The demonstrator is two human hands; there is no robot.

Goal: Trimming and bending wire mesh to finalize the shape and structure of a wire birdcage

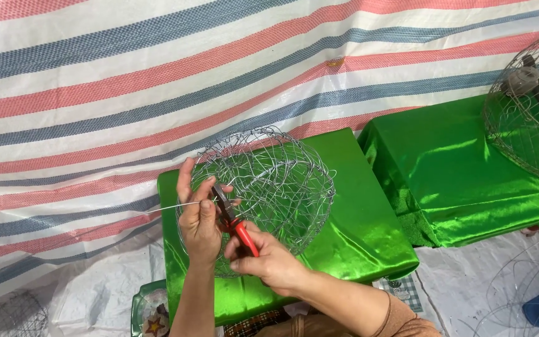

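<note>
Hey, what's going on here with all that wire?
A person is working on a round wire basket frame that sits on a green satin-covered block. The left hand pinches a thin loose wire against the frame's rim, while the right hand grips red-handled pliers with the tip at that same spot. A second wire basket rests on another green block to the right.
</note>
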